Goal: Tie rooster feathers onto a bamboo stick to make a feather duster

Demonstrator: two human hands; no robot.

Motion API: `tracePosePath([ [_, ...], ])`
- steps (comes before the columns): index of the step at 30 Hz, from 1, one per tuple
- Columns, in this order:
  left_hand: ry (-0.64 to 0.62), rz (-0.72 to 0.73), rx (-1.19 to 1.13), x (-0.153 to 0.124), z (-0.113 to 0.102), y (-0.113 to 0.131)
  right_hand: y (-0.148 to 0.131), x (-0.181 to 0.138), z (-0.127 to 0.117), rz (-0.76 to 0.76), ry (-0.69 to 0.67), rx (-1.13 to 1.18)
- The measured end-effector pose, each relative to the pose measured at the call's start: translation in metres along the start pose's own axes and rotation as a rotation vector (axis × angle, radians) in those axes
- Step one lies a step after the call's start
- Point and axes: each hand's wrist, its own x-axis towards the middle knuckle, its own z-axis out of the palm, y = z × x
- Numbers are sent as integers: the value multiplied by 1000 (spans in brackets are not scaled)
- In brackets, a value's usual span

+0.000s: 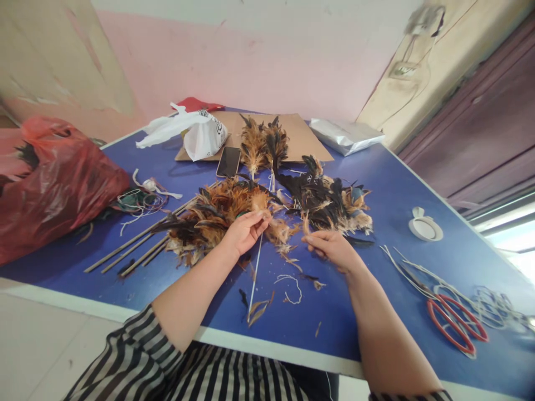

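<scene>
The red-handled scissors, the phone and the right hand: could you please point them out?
Red-handled scissors (433,294): head view, where blades meet handles.
Phone (229,162): head view, middle of the screen.
Right hand (332,248): head view, back of the hand.

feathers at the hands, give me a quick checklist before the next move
1. Left hand pinching the tawny feathers: ok.
2. Right hand gripping a small pale feather: ok.
3. White stick joined to the tawny feathers: cannot tell, upper end hidden at the left hand.
4. Scissors away from both hands: ok, lying at the right.
5. White cord neatly coiled: not ok, loose loops.
</scene>
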Motion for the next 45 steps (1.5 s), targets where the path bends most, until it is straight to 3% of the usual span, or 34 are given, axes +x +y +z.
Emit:
tracePosePath([
  [4,-38,-15,455,-9,5,-3,5,3,-7,28,38,197],
  [8,-50,434,822,-21,14,-1,3,3,-1,11,22,302],
  [10,-46,540,854,-26,18,0,0,1,6,13,-7,363],
  [16,-189,54,627,-30,23,-15,-11,-5,29,33,-136,471],
  [24,-257,-113,403,-31,22,-21,-9,-5,40,97,-302,506],
  [29,-327,-168,305,-29,20,-21,-6,-4,41,88,-336,502],
  [33,-262,-189,220,-22,16,-23,-9,-6,36,28,-238,343],
  [38,-235,-229,108,-18,12,-24,-15,-9,32,-85,36,30],
  [41,-227,-230,102,-18,13,-24,-18,-11,38,-225,167,-223],
  [45,-230,-234,92,-18,13,-24,-18,-14,47,-507,220,-497],
])
